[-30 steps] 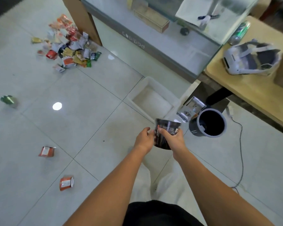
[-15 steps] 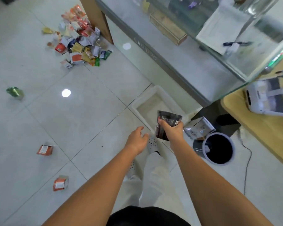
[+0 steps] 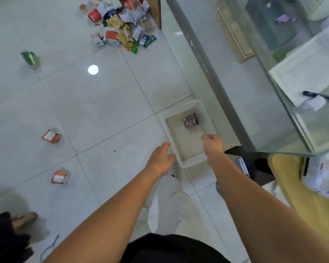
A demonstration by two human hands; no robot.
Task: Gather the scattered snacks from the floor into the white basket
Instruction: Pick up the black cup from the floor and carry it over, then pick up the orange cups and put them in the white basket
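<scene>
The white basket (image 3: 179, 150) stands on the tiled floor beside the glass counter. A dark snack packet (image 3: 191, 120) lies inside it near the far end. My right hand (image 3: 212, 144) hovers over the basket's near right part, fingers loosely curled, holding nothing. My left hand (image 3: 162, 158) hangs relaxed just left of the basket's near corner. Two orange packets (image 3: 51, 136) (image 3: 59, 176) and a green packet (image 3: 29, 57) lie apart on the floor to the left. A heap of mixed snack packets (image 3: 120, 27) sits at the top.
A glass display counter (image 3: 254, 88) runs along the right. A yellow table (image 3: 300, 186) fills the lower right. Another person's dark clothing and shoe (image 3: 23, 219) show at the lower left. My own leg and white shoe (image 3: 174, 168) stand below the basket.
My right hand let go of the dark packet, which now lies in the basket. My left hand came off the packet earlier. The view shifted closer to the basket.
</scene>
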